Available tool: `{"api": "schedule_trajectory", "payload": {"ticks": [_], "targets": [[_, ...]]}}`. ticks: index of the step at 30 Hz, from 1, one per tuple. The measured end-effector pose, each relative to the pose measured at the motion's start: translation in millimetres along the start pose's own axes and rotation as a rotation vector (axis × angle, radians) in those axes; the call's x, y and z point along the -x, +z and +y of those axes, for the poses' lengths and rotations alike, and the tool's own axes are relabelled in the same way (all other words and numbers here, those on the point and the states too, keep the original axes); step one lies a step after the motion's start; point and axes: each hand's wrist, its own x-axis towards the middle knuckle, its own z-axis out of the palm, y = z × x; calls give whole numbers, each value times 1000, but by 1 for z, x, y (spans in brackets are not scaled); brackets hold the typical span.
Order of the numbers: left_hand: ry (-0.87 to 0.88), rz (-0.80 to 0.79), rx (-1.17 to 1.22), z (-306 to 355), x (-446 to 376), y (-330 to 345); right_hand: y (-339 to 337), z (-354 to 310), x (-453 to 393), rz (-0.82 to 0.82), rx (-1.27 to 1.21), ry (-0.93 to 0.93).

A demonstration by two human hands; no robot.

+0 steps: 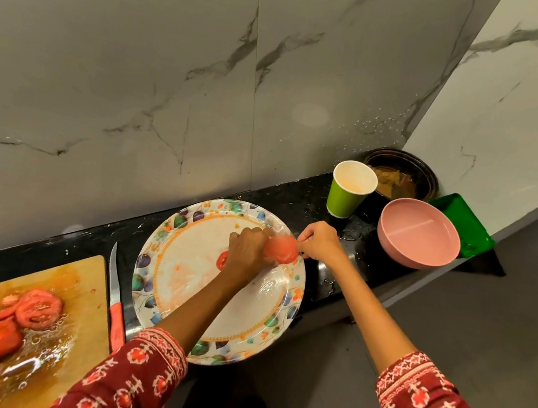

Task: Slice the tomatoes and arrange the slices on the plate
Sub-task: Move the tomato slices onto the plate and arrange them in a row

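Note:
A large round plate (177,281) with a leaf-patterned rim lies on the black counter. Over its far right part, my left hand (249,251) and my right hand (319,242) both hold a blurred tomato slice (282,249) between them. A small tomato slice (222,260) shows at the edge of my left hand, on or just above the plate. On the wet wooden cutting board (83,285) at the lower left lie several tomato slices (37,308) and thin strips. A knife (116,300) with a red handle rests between board and plate.
Behind and right of the plate stand a green paper cup (349,191), a pink bowl (418,235), a dark bowl with brown contents (402,177) and a green tray (465,221). A marble wall backs the narrow counter. Water drops lie near the pink bowl.

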Motion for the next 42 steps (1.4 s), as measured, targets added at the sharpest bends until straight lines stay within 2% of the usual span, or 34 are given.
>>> {"api": "schedule_trajectory", "payload": {"ticks": [5, 8, 10, 13, 15, 21, 26, 31, 36, 39, 42], "targets": [[2, 43, -2, 4, 3, 5, -6, 9, -3, -25, -160, 65], [-14, -7, -15, 0, 3, 0, -9, 12, -4, -75, -159, 44], [-28, 47, 78, -10, 5, -6, -8, 10, -3, -84, -119, 21], [-125, 229, 303, -37, 9, -18, -3, 4, -2, 92, 36, -57], [-169, 307, 382, -59, 13, -26, 4, -7, 2, 159, 34, -135], [-195, 379, 367, -92, 31, -37, 49, -41, 17, -138, 99, -382], [-172, 385, 388, -99, 44, -37, 81, -52, 27, -165, 183, -355], [-147, 343, 418, -101, 50, -32, 70, -45, 32, -174, 7, -325], [-57, 164, 436, -71, 43, -29, 14, -9, 33, -111, -252, -205], [63, 23, 362, -38, 31, -24, -13, 13, 32, 21, -373, -73], [159, -42, 230, -10, 17, -15, -22, 27, 31, 126, -391, 29]]}}
